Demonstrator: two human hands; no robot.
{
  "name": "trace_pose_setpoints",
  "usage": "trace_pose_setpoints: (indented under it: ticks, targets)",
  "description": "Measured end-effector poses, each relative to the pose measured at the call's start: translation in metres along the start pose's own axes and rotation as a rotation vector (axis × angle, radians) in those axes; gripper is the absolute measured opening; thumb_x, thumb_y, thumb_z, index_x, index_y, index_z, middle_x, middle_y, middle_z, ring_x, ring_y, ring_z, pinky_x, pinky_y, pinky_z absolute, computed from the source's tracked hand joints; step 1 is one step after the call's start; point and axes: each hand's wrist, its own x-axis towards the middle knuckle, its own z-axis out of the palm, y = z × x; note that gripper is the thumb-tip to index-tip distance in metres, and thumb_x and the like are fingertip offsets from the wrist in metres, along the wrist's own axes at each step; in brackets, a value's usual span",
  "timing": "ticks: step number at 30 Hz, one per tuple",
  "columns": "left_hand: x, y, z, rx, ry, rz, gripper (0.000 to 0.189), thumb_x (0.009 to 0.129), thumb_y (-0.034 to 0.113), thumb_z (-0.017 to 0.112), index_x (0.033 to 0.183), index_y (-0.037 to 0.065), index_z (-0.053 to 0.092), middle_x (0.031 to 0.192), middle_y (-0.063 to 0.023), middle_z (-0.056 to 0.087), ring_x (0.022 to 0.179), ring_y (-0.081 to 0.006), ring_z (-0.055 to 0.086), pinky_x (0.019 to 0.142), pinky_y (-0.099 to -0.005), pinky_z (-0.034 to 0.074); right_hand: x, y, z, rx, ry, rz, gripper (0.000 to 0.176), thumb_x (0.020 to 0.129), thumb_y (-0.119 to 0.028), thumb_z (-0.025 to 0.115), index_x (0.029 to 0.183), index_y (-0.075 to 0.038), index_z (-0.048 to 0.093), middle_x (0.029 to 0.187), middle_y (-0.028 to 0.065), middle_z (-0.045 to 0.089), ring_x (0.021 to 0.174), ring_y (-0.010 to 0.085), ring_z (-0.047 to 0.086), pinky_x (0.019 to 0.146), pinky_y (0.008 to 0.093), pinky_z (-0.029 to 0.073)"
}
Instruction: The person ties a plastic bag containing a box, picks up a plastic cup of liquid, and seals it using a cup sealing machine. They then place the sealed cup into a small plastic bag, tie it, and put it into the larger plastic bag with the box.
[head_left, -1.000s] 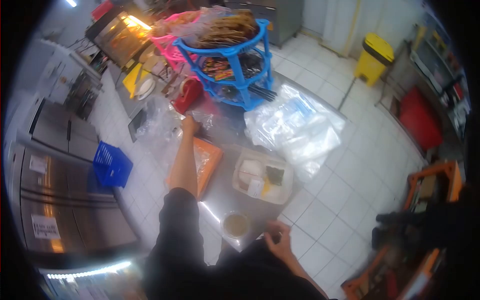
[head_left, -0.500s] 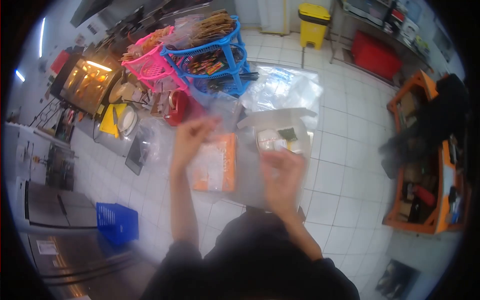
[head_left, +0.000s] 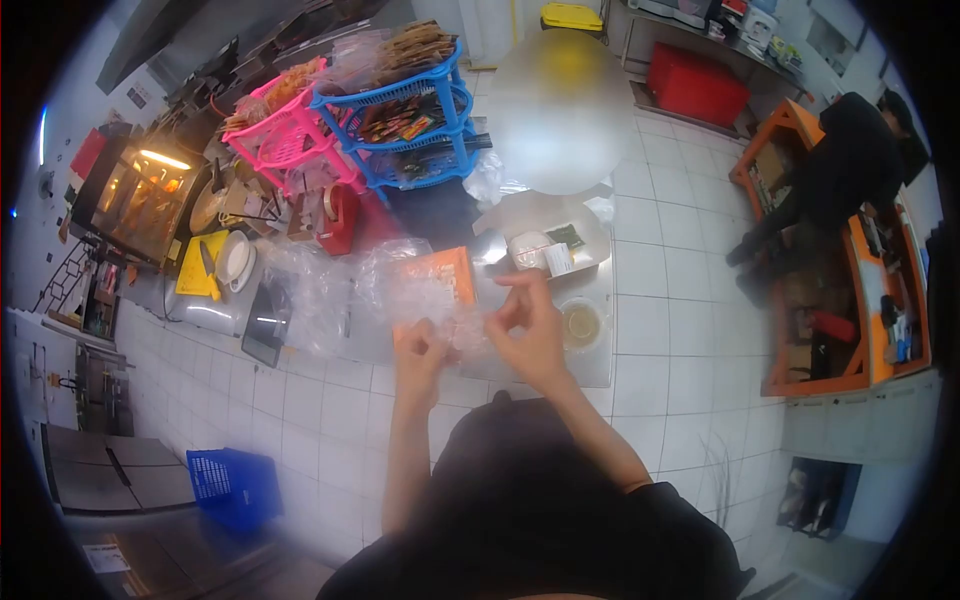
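A crinkled clear plastic bag (head_left: 462,328) stretches between my two hands, low over the near edge of the metal table. My left hand (head_left: 421,350) is closed in a pinch on its left side. On the other side, my right hand (head_left: 530,325) has thumb and fingers curled together at the plastic. Behind the bag lies an orange box (head_left: 452,270), partly covered by clear plastic. An open white carton (head_left: 597,243) stands beyond my right hand, holding wrapped white food, a dark green packet and a white labelled packet. Right of that hand is a round clear tub (head_left: 580,325).
Blue stacked baskets (head_left: 415,130) and pink baskets (head_left: 300,140) stand at the back left. Loose plastic bags (head_left: 310,290) and a yellow board (head_left: 203,265) with a knife lie left. A person (head_left: 850,150) bends over an orange cabinet (head_left: 860,300) at right. A blur hides the table's far end.
Both hands have come down and closer together, and the clear plastic is now between them. The round tub has come into sight. The view has shifted, showing more of the person at right.
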Motion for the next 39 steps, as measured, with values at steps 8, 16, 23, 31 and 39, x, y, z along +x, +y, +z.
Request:
trace_pose_setpoints:
  ticks: [8,16,23,31,39]
  targets:
    - [-0.004,0.014,0.035,0.326,0.397,0.455,0.03,0.083,0.002,0.072,0.068,0.006,0.046,0.077,-0.0004,0.047,0.07,-0.0082,0.049,0.063,-0.0253,0.05,-0.002,0.01,0.032,-0.202,0.11,-0.124,0.043,0.075,0.003,0.068,0.113,-0.007,0.052,0.073,0.0059,0.053,0.067,0.0149,0.056,0.055,0.0299,0.046]
    - [-0.003,0.019,0.023,0.87,0.325,0.724,0.023,0.074,-0.006,0.068,0.074,0.003,0.047,0.072,-0.0055,0.05,0.063,-0.015,0.05,0.061,-0.0264,0.044,0.017,0.019,0.021,-0.209,0.246,-0.052,0.041,0.078,-0.004,0.074,0.113,-0.008,0.052,0.065,0.0011,0.05,0.056,0.0084,0.049,0.051,0.0233,0.04]
    - [-0.006,0.041,0.016,0.741,0.469,0.606,0.02,0.068,-0.011,0.063,0.076,0.002,0.049,0.071,-0.0071,0.051,0.064,-0.0176,0.052,0.06,-0.0269,0.044,0.015,0.025,0.041,-0.175,0.168,-0.03,0.043,0.078,0.003,0.071,0.115,-0.008,0.051,0.074,-0.0007,0.05,0.063,0.005,0.05,0.054,0.0208,0.043]
    - [-0.01,0.052,-0.006,0.602,0.455,0.563,0.017,0.07,-0.009,0.063,0.071,0.006,0.053,0.066,-0.002,0.048,0.057,-0.0109,0.044,0.054,-0.0249,0.038,0.024,0.009,0.047,-0.12,0.149,-0.133,0.048,0.078,0.011,0.066,0.118,-0.007,0.049,0.079,0.0,0.047,0.069,0.0051,0.05,0.06,0.0189,0.048]
    - [-0.014,0.069,-0.011,0.722,0.469,0.677,0.021,0.071,-0.011,0.066,0.075,0.003,0.051,0.069,0.0005,0.047,0.064,-0.0049,0.043,0.057,-0.0217,0.043,0.023,0.003,0.059,-0.111,0.246,-0.241,0.042,0.078,0.01,0.066,0.114,-0.006,0.052,0.086,0.0028,0.049,0.072,0.0089,0.051,0.063,0.0226,0.05]
